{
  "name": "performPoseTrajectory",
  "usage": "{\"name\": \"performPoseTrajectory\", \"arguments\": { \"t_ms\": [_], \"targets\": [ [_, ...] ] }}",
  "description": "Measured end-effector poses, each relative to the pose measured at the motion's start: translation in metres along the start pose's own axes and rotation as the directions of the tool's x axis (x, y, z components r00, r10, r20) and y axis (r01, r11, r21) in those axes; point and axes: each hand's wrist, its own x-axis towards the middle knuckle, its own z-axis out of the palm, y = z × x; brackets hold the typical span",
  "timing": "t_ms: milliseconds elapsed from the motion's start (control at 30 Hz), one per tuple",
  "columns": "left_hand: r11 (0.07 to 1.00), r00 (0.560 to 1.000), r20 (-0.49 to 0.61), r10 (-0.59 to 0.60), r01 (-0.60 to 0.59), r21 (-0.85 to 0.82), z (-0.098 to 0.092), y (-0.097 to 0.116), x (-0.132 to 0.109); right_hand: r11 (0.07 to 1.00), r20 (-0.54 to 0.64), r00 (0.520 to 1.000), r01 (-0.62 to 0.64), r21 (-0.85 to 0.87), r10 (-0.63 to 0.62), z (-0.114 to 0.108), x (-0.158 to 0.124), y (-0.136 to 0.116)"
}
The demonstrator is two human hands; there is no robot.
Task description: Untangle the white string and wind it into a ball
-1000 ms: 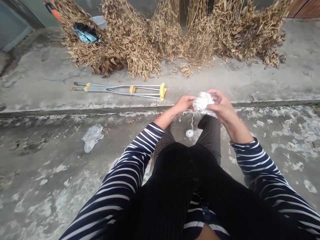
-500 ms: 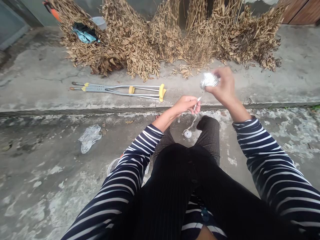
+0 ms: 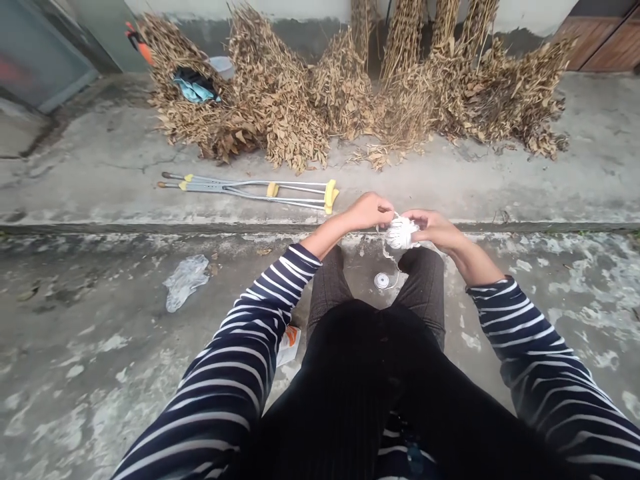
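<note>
A ball of white cord [image 3: 401,232] is held at its right side by my right hand [image 3: 434,229], with the thumb and fingers around it. Just left of the ball, my left hand [image 3: 373,211] pinches a strand of the same cord. From there the strand hangs down between my knees to a flat white roll [image 3: 381,281] on the ground. The two hands are close together, with the ball between them.
Crutches [image 3: 250,189] lie on the raised concrete ledge [image 3: 120,160]. Dry plant bundles [image 3: 295,113] lean along the wall, a dark and blue cloth [image 3: 195,88] on them. A clear plastic bag [image 3: 186,281] and a white and orange packet [image 3: 289,345] lie below.
My right hand has brought the ball down and left, close to my left hand. The cord between the hands is shorter. The camera view has shifted slightly.
</note>
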Motion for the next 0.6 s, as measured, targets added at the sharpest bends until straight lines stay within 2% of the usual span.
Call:
{"name": "performPoseTrajectory", "arguments": {
  "t_ms": [100,167,233,333,400,433,500,533,567,600],
  "targets": [
    [0.963,0.998,-0.017,-0.064,0.058,-0.265,0.007,-0.016,-0.001,0.951,0.007,0.997,-0.072,0.301,0.073,-0.002,-0.015,-0.011],
    [0.868,0.997,0.006,-0.082,0.075,-0.491,0.015,-0.025,-0.004,0.907,-0.062,0.996,-0.035,0.421,0.067,-0.002,-0.020,-0.018],
    [0.766,0.997,0.058,-0.060,0.083,-0.638,0.025,-0.028,-0.009,0.881,-0.157,0.987,0.042,0.472,0.037,-0.002,-0.018,-0.025],
    [0.715,0.989,0.141,-0.045,0.131,-0.686,0.042,-0.023,-0.018,0.891,-0.264,0.964,0.145,0.430,-0.030,-0.002,-0.006,-0.035],
    [0.704,0.981,0.187,-0.058,0.173,-0.689,0.051,-0.014,-0.024,0.936,-0.406,0.910,0.216,0.279,-0.090,-0.005,0.003,-0.040],
    [0.695,0.977,0.204,-0.063,0.189,-0.694,0.055,-0.010,-0.027,0.958,-0.503,0.851,0.251,0.138,-0.150,-0.007,0.008,-0.042],
    [0.671,0.974,0.222,-0.053,0.200,-0.714,0.058,-0.003,-0.033,0.936,-0.647,0.677,0.267,-0.229,-0.351,-0.014,0.015,-0.042],
    [0.661,0.974,0.225,-0.039,0.194,-0.725,0.058,-0.001,-0.036,0.886,-0.656,0.601,0.244,-0.394,-0.457,-0.017,0.017,-0.039],
    [0.654,0.974,0.225,-0.025,0.186,-0.733,0.057,0.000,-0.039,0.832,-0.628,0.567,0.216,-0.511,-0.533,-0.020,0.018,-0.034],
    [0.654,0.974,0.225,-0.014,0.179,-0.735,0.053,0.000,-0.042,0.792,-0.581,0.581,0.199,-0.577,-0.570,-0.021,0.018,-0.027]
  ]
}}
